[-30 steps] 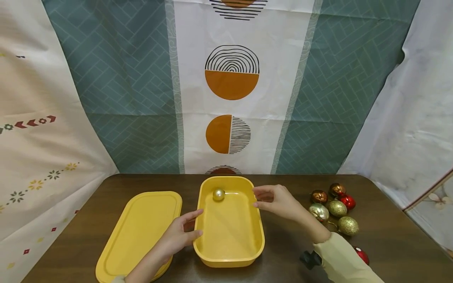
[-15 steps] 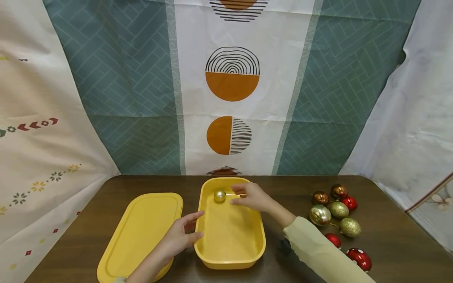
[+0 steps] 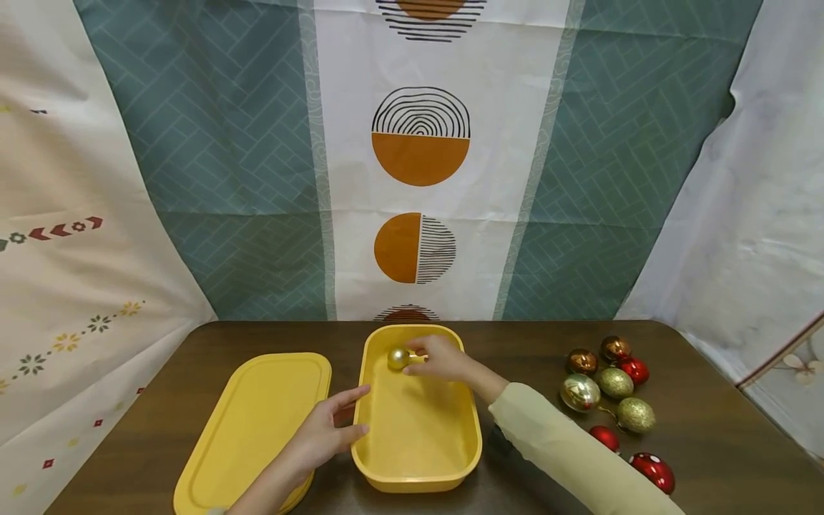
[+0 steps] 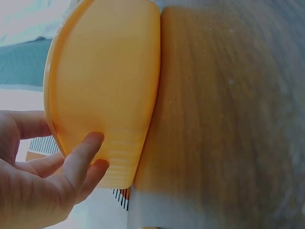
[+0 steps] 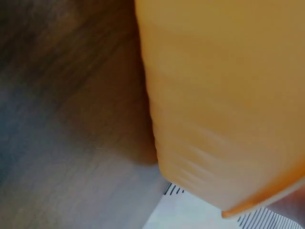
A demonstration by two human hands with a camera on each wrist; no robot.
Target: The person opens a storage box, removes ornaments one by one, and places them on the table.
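A deep yellow box (image 3: 418, 429) stands in the middle of the table, with one small gold ornament ball (image 3: 398, 358) lying near its far end. My left hand (image 3: 322, 428) holds the box's left wall. In the left wrist view, two fingertips rest against the outer wall (image 4: 109, 86) while another digit reaches behind the rim. My right hand (image 3: 440, 359) is inside the box, thumb and forefinger spread on the ball's right side, around its thin pale stem. The right wrist view mostly shows the box's outer wall (image 5: 224, 95), which hides that hand's fingertips.
A flat yellow lid (image 3: 257, 422) lies left of the box. At the right are several Christmas balls: brown ones (image 3: 582, 361), red ones (image 3: 604, 437), shiny (image 3: 579, 393) and glittery gold ones (image 3: 636, 415), and a white-dotted red one (image 3: 653, 472). Patterned curtains (image 3: 257, 179) hang behind the table.
My right hand has come from the box's right rim leftward into the box, up to the gold ball. The left hand and the box have stayed in place.
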